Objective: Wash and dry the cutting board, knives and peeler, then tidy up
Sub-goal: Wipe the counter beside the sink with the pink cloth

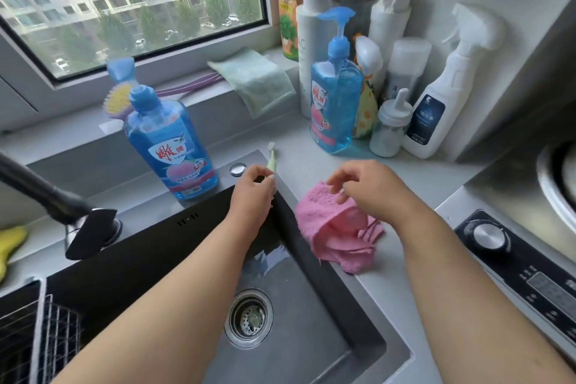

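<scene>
The left hand [254,185] curls its fingers around a pale green-handled tool, perhaps the peeler [271,159], at the sink's [314,246] far right corner. The right hand [371,184], fingers loosely bent, hovers over the pink cloth [330,227] crumpled on the counter [314,156] at the sink's right edge; contact is unclear.

Blue detergent bottle [170,146], upright on the sink ledge. Blue pump bottle [336,97] upright, far side of counter, touching a cluster of white spray bottles [452,87]. Green cloth [254,79] draped over windowsill. Black faucet [56,199] over dark sink [311,305]. Stove knob [488,234] at right.
</scene>
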The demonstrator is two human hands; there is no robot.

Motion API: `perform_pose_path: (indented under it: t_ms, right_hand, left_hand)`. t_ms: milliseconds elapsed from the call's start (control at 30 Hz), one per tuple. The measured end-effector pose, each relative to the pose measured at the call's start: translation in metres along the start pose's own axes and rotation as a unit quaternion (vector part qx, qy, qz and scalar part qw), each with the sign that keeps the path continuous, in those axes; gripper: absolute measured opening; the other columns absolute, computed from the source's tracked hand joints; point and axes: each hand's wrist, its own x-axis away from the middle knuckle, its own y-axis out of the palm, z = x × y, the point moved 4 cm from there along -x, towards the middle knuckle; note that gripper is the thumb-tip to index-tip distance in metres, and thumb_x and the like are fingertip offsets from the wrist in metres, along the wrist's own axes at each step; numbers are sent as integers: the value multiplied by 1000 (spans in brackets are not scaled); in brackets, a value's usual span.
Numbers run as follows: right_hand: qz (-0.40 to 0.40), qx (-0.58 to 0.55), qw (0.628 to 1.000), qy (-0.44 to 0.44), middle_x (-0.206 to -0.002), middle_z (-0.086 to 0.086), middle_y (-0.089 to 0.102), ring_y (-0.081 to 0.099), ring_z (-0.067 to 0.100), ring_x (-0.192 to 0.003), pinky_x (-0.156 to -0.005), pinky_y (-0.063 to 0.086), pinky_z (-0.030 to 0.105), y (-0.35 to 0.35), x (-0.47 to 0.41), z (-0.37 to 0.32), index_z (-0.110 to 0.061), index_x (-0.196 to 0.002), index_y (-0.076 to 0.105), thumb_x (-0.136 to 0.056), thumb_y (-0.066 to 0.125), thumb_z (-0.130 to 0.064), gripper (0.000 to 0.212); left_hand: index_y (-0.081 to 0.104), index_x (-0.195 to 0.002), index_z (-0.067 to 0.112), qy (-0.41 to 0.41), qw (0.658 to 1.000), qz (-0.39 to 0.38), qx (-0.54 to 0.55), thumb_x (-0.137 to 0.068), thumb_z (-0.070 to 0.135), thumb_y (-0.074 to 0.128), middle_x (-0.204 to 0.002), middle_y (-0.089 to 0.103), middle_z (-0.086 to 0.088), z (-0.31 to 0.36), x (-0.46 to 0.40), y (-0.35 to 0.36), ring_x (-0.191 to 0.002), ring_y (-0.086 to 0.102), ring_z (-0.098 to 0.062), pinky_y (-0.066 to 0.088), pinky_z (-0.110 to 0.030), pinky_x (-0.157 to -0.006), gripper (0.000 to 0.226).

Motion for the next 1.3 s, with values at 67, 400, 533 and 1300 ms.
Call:
perform_pose_path:
  t_ms: [67,400,533,1300]
  right_hand:
    - [21,109,994,16,-101,-11,67,61,11,-86,-73,45,24,2,6,7,-30,-98,70,-84,50,-8,33]
    - [19,171,983,-57,-122,-10,60,52,11,-113,-94,41,27,30,25,11,-28,-120,66,-93,50,-18,33]
    - [-127,308,941,-61,-150,-7,32,24,20,-141,-118,18,44,69,15,26,-18,-144,37,-100,35,-40,50]
    - [-93,307,941,-105,-161,-7,2,-3,20,-149,-118,-5,46,154,-158,-44,-38,-152,8,-98,23,-55,59]
  left_hand:
    - [56,-91,17,1,1000,4,6,-97,15,51,-77,55,-3,-1,4,-5,-70,51,-15,48,-30,-70,8]
    - [57,-90,20,13,1000,-2,24,-96,15,53,-78,55,-6,-10,17,-8,-74,53,-17,51,-34,-72,8]
    - [58,-93,19,16,999,-4,39,-96,15,53,-78,55,-8,-14,20,-10,-74,54,-17,51,-32,-70,7]
    - [60,-92,31,90,983,154,46,-95,14,55,-81,59,2,-65,33,-52,-70,55,-1,55,-38,-73,18]
